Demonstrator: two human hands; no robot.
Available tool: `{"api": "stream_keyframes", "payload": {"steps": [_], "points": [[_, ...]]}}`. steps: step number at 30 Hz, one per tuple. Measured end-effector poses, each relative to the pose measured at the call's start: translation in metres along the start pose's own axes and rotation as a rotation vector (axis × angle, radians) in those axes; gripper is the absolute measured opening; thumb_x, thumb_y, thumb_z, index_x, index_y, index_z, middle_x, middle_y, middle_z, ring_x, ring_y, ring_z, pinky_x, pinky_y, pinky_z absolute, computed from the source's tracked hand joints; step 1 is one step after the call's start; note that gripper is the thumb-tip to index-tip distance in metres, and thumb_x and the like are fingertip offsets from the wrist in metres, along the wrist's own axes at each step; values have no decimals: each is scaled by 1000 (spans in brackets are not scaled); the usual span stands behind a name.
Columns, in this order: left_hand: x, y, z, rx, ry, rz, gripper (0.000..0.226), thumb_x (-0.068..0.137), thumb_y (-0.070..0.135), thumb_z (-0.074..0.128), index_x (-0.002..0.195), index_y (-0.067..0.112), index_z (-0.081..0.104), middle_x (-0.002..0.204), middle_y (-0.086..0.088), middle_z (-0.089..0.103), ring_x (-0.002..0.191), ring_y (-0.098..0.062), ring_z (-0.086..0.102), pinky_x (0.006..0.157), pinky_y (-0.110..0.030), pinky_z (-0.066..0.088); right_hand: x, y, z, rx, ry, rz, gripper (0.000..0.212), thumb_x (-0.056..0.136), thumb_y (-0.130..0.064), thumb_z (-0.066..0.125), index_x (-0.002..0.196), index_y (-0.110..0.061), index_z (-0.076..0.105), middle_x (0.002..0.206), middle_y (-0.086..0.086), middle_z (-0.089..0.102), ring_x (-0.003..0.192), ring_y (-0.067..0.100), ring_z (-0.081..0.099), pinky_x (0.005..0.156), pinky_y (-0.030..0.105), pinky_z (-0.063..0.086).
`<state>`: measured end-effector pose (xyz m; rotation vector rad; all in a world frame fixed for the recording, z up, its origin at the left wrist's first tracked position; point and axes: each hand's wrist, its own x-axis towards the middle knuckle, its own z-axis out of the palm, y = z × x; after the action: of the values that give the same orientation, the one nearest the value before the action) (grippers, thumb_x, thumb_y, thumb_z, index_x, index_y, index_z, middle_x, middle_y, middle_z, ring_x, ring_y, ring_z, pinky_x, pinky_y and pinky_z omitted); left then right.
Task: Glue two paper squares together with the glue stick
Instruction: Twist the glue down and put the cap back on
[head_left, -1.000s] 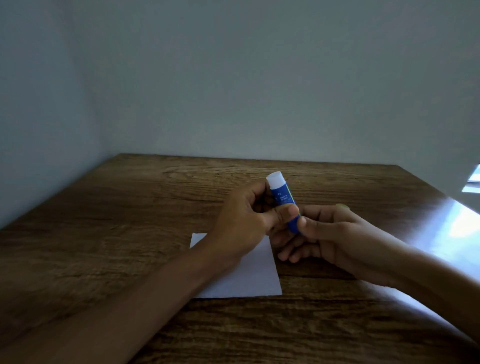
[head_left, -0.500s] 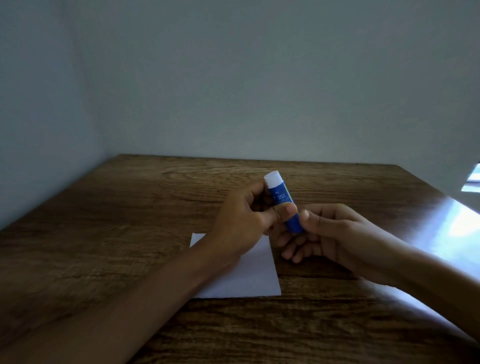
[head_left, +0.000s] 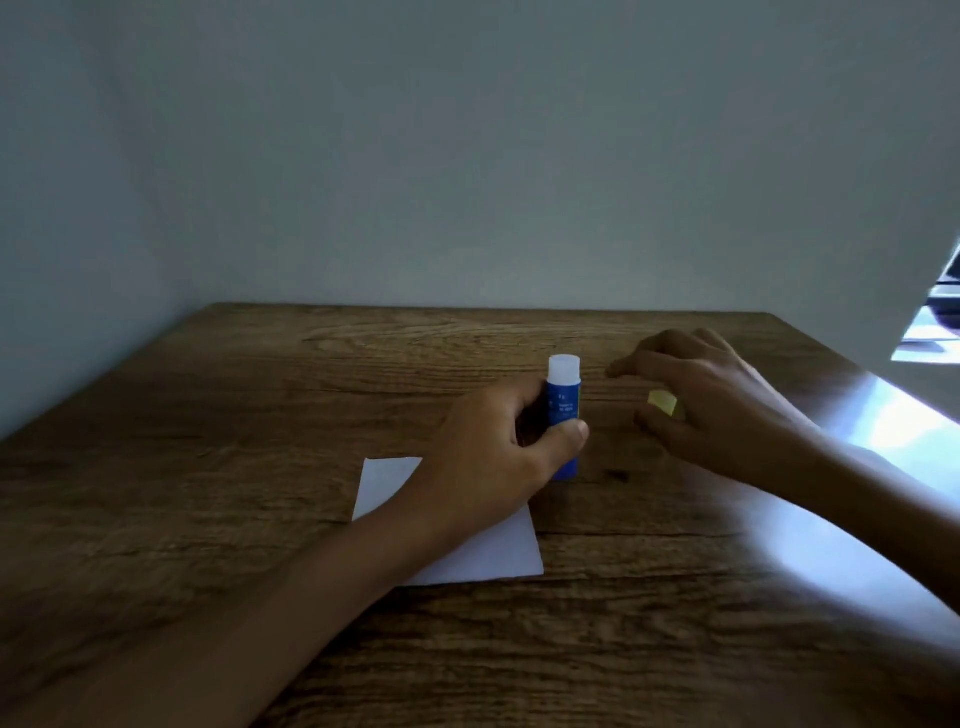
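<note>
A glue stick (head_left: 562, 397) with a blue body and a white top stands upright over the wooden table (head_left: 208, 467). My left hand (head_left: 498, 457) is closed around its lower half. To its right, my right hand (head_left: 711, 410) is blurred, with its fingers loosely curled around a small yellow cap (head_left: 662, 402). A white paper square (head_left: 387, 486) lies flat on the table, partly hidden under my left wrist and forearm. I can make out only one sheet.
Grey walls meet the table's far and left edges. At the right edge there is a bright window glare on the tabletop (head_left: 904, 431).
My right hand let go of the glue stick's base and moved right, carrying the yellow cap. The stick, held by both hands before, is now upright in my left hand alone.
</note>
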<state>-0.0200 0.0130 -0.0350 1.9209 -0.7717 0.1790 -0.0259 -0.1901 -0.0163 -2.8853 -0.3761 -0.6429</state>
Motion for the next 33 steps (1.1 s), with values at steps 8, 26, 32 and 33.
{"api": "stream_keyframes", "payload": {"steps": [8, 26, 32, 33], "points": [[-1, 0, -1, 26, 9, 7, 14, 82, 28, 61, 92, 20, 63, 86, -6, 68, 80, -19, 62, 74, -39, 51, 0, 7, 6, -87, -209, 22, 40, 79, -2, 52, 110, -25, 63, 109, 2, 63, 101, 22, 52, 81, 34, 48], [0, -3, 0, 49, -25, 33, 15, 80, 28, 61, 93, 20, 62, 81, 0, 65, 74, -7, 56, 61, -14, 41, -5, -33, -17, 825, 79, 144, 44, 85, 7, 49, 83, -31, 70, 86, -4, 68, 76, 9, 66, 73, 23, 53], [-1, -3, 0, 72, -47, 45, 18, 80, 27, 61, 96, 17, 63, 88, -5, 67, 79, -13, 59, 71, -29, 47, -9, -41, -17, 1076, 202, 93, 19, 78, -4, 63, 79, -22, 67, 76, -10, 70, 77, 4, 64, 66, 13, 49], [-1, -2, 0, 77, -52, 47, 19, 80, 27, 62, 97, 17, 63, 90, -5, 67, 82, -15, 59, 73, -31, 47, -10, -42, -17, 1109, 224, 90, 17, 76, -6, 65, 78, -23, 68, 74, -10, 70, 75, 4, 63, 65, 13, 49]]}}
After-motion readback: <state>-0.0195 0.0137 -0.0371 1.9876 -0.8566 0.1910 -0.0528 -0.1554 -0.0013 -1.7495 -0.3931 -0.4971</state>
